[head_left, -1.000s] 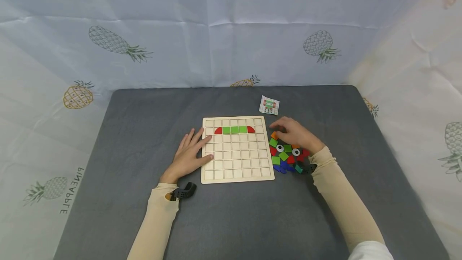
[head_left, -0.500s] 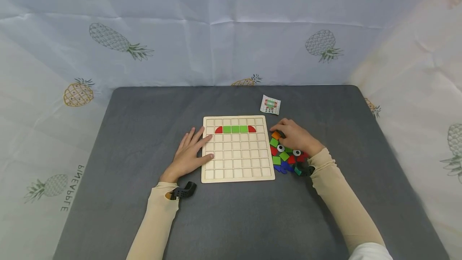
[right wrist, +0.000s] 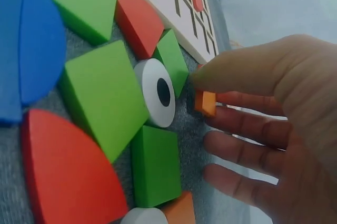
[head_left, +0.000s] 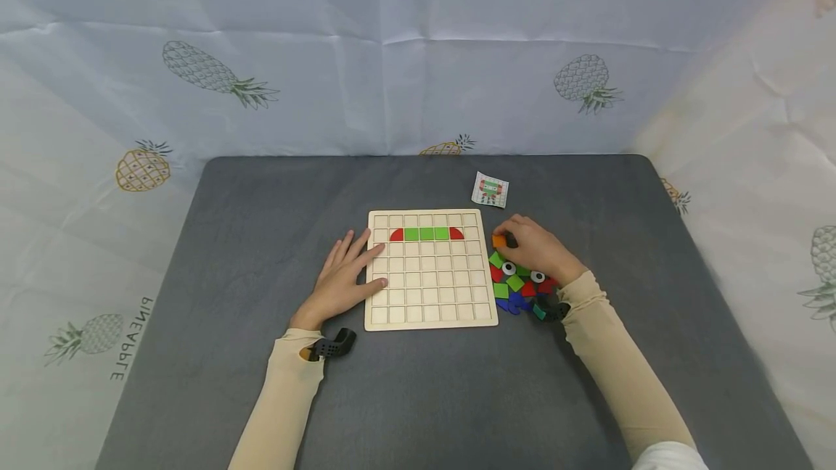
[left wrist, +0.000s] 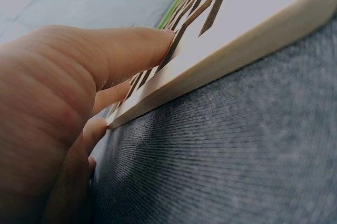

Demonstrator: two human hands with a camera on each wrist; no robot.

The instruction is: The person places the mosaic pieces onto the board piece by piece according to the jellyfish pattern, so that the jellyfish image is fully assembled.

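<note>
A wooden grid board (head_left: 431, 274) lies mid-table, with three green squares (head_left: 427, 234) in a row between two red rounded pieces (head_left: 456, 233). My left hand (head_left: 342, 287) rests on its left edge, fingers spread; in the left wrist view the thumb of the left hand (left wrist: 79, 77) lies on the rim. At the top of the loose pieces, my right hand (head_left: 538, 246) pinches an orange piece (head_left: 499, 241). The right wrist view shows this orange block (right wrist: 205, 103) between thumb and fingers of the right hand (right wrist: 274, 113), close above the cloth.
Loose green, red and blue pieces (head_left: 515, 302) and white eye discs (head_left: 509, 268) lie along the board's right side. A small printed card (head_left: 490, 190) lies behind them. The grey table (head_left: 418, 397) meets a white pineapple-print cloth (head_left: 339, 93) at the back.
My right fingers have closed on the orange piece, which has shifted slightly and turned. The left hand has stayed on the board.
</note>
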